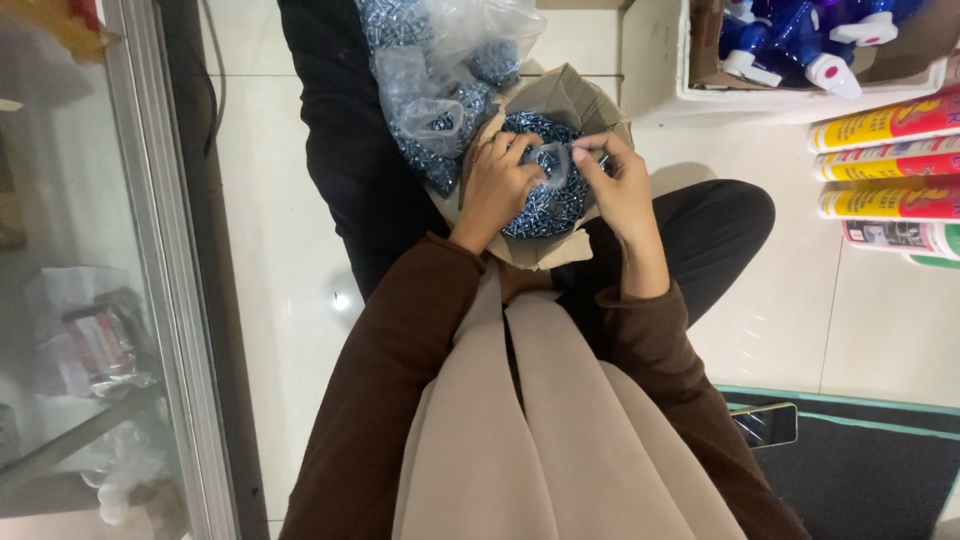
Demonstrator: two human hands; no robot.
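Observation:
A brown cardboard box [565,95] full of small blue-grey screws [545,205] rests on my lap. My left hand [497,185] and my right hand [620,180] are both over the box, pinching the rim of a small clear plastic bag [556,160] between them. The bag hangs open above the screws. Behind the box lie several clear bags of screws [440,110], piled on a dark cloth.
A glass display cabinet with a metal frame [165,280] runs along the left. Top right stands a white box of blue spray bottles [800,45], with yellow and red tubes [890,160] beside it. A phone [765,425] lies on a dark mat at lower right.

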